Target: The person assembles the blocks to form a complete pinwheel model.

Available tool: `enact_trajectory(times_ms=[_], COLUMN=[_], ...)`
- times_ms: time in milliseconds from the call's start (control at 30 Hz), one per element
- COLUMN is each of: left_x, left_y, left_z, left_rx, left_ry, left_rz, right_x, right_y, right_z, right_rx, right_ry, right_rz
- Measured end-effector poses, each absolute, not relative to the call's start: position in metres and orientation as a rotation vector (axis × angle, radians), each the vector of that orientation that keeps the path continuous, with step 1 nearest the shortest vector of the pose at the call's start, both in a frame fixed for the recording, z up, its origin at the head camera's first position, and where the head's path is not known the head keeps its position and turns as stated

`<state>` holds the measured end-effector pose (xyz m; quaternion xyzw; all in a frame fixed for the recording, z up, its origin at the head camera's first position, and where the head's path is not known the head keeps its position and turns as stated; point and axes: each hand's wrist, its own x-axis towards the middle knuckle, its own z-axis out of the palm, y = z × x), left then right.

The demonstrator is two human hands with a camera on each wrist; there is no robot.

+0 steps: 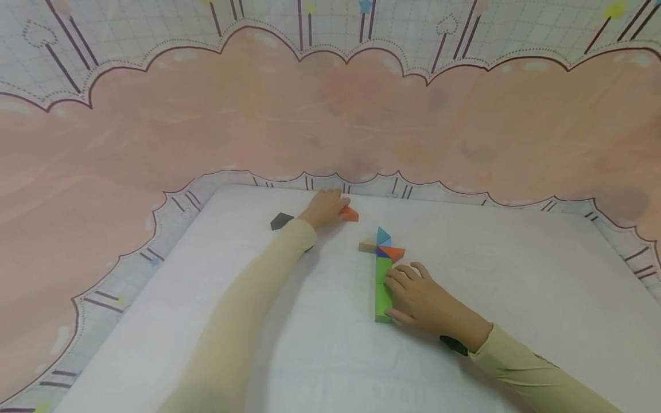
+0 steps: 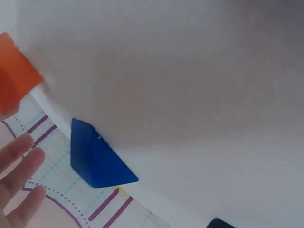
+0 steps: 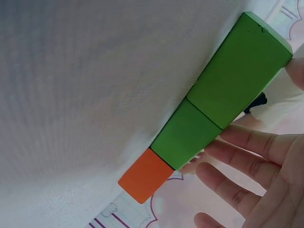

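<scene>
Near the far edge of the white surface, my left hand (image 1: pixel 326 207) holds an orange block (image 1: pixel 349 214) at its fingertips; its other fingers are spread in the left wrist view. Beside it there lies a blue prism (image 2: pixel 99 156), hidden in the head view. My right hand (image 1: pixel 426 301) rests along the right side of two green blocks (image 1: pixel 383 298), fingers loosely bent, thumb at the near end. Beyond the green column, a dark blue triangle (image 1: pixel 382 252), light blue triangles (image 1: pixel 383 236), a beige block (image 1: pixel 368 246) and another orange block (image 1: pixel 395 253) form a pinwheel shape.
A dark block (image 1: pixel 281 221) lies to the left of my left hand. The white surface (image 1: pixel 490 258) is bordered by a patterned cloth (image 1: pixel 310 115) with scalloped edges. My left sleeve crosses the left part of the surface.
</scene>
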<state>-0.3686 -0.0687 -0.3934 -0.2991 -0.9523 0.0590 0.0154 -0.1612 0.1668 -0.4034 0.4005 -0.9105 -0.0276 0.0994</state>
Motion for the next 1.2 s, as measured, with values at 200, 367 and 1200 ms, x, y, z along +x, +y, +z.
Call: enact_trajectory(times_ms=[200,367,1200], left_x=[-0.359,-0.349,-0.295], left_y=[-0.073,-0.077,-0.083], left_z=[-0.39,-0.387,-0.387], left_rx=[-1.027,-1.136,-1.341], left_ry=[-2.966,-2.942,-2.825], left_rz=[0.22,0.32,0.323], right_x=[-0.161,-0.161,-0.159], right_y=[0.167,0.167,0.165], right_z=[-0.403,-0.403,-0.4], right_rx=[1.186,1.18,1.179], right_ry=[-2.702,-2.705,-2.699], right_rz=[-0.086,-0.098,-0.101])
